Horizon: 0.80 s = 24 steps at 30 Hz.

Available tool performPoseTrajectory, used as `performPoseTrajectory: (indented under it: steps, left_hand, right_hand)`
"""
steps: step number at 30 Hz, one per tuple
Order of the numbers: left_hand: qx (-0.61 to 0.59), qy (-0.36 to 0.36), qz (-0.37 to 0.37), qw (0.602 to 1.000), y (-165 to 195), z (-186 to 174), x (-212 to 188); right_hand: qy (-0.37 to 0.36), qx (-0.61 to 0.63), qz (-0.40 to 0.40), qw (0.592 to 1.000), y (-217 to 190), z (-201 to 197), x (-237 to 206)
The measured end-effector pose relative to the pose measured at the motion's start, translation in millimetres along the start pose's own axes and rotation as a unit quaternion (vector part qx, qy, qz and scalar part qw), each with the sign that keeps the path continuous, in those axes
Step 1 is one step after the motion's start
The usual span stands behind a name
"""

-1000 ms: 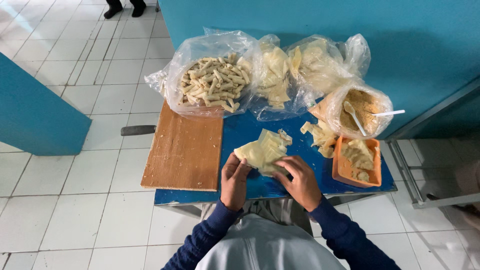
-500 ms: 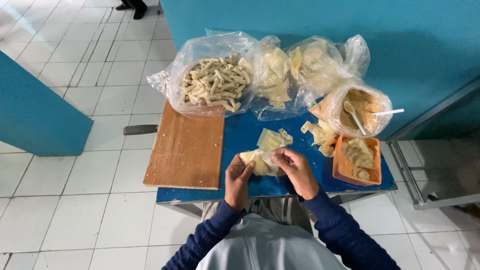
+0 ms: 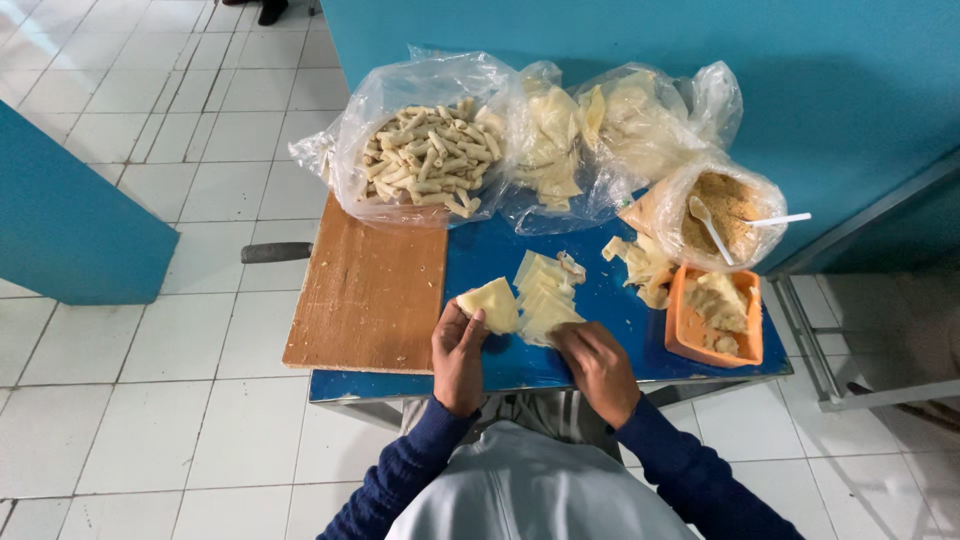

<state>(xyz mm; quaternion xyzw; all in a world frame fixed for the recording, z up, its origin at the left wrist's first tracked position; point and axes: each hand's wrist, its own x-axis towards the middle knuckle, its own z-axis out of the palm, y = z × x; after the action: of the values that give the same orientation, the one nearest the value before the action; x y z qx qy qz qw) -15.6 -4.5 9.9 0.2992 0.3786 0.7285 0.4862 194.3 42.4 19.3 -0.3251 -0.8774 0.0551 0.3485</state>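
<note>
While resting on the blue tabletop [image 3: 480,255], left hand [image 3: 458,352] pinching one thin, floppy, tearable wrapper [image 3: 491,303] by its edge; right hand [image 3: 597,362] pressing stack [image 3: 545,298], grip unclear.

Head camera looks steeply down, close above the blue table [image 3: 610,360].

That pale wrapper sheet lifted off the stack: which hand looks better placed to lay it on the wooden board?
Probably the left hand. It already holds the wrapper sheet and is next to the wooden board. The right hand rests at the stack of sheets, farther from the board.
</note>
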Motion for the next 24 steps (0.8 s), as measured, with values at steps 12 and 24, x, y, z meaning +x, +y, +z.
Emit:
performPoseTrajectory:
  steps: [12, 24]
  left_hand:
    - [-0.055, -0.064, -0.025, 0.996, -1.7, 20.0, -2.9]
    - [-0.023, -0.078, -0.014, 0.997, -9.6, 21.2, -1.1]
  right_hand:
    - [0.039, 0.096, 0.021, 0.994, -33.4, -19.4, 43.1]
    - [-0.059, 0.362, 0.237, 0.899, -5.5, 7.9, 37.6]
